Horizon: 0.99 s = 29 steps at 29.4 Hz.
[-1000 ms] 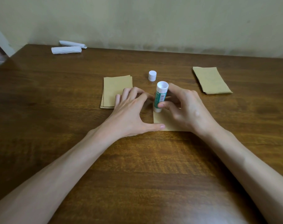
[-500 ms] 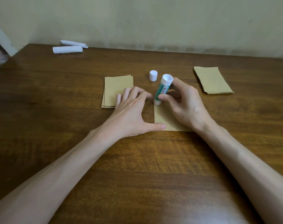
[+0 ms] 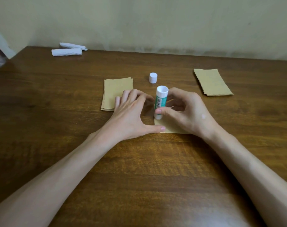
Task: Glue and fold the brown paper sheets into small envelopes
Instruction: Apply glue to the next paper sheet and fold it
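Two hands meet over the small brown paper sheet (image 3: 169, 128) lying flat on the dark wooden table (image 3: 139, 177). Your left hand (image 3: 129, 115) lies spread, its thumb tip pressing the sheet's near left corner. Your right hand (image 3: 187, 115) pinches the green-and-white glue stick (image 3: 160, 102), held upright with its lower end at the sheet's left edge. Beyond lie a brown paper stack (image 3: 114, 89), the white round cap (image 3: 153, 77), a second brown stack (image 3: 213, 82) far right, and two white paper rolls (image 3: 66, 51) near the wall.

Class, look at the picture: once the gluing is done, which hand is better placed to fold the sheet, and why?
Probably the left hand: it holds nothing, and its thumb rests on the sheet's near corner. The right hand grips the glue stick.
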Motion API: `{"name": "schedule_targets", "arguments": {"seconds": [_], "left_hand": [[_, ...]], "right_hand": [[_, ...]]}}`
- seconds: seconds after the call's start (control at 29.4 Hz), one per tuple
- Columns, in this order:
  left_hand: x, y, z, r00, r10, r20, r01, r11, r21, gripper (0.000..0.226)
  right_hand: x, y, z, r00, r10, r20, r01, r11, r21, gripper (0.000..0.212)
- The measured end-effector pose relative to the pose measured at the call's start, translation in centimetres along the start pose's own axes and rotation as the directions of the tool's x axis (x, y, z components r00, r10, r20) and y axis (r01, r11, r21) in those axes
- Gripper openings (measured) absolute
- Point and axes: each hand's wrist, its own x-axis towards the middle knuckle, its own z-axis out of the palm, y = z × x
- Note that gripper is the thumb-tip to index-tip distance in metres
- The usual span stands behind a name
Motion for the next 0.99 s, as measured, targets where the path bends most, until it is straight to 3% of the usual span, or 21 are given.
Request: {"name": "schedule_targets", "arguments": {"seconds": [0.24, 0.51, 0.99], "left_hand": [[-0.1, -0.1, 0.0, 1.0, 0.007, 0.001, -0.007, 1.0, -0.011, 0.094], [0.1, -0.2, -0.2, 0.999, -0.005, 0.042, 0.004, 1.0, 0.007, 0.095], [0.2, -0.2, 0.1, 0.999, -0.023, 0.026, 0.022, 0.999, 0.036, 0.102]], "right_hand": [[-0.2, 0.0, -0.7, 0.992, -0.063, 0.112, 0.075, 0.992, -0.103, 0.02], [-0.2, -0.5, 0.1, 1.0, -0.023, 0.013, 0.025, 0.989, -0.145, 0.032], [1.6, 1.1, 1.1, 0.993, -0.098, -0.07, 0.082, 0.976, -0.202, 0.019]]}}
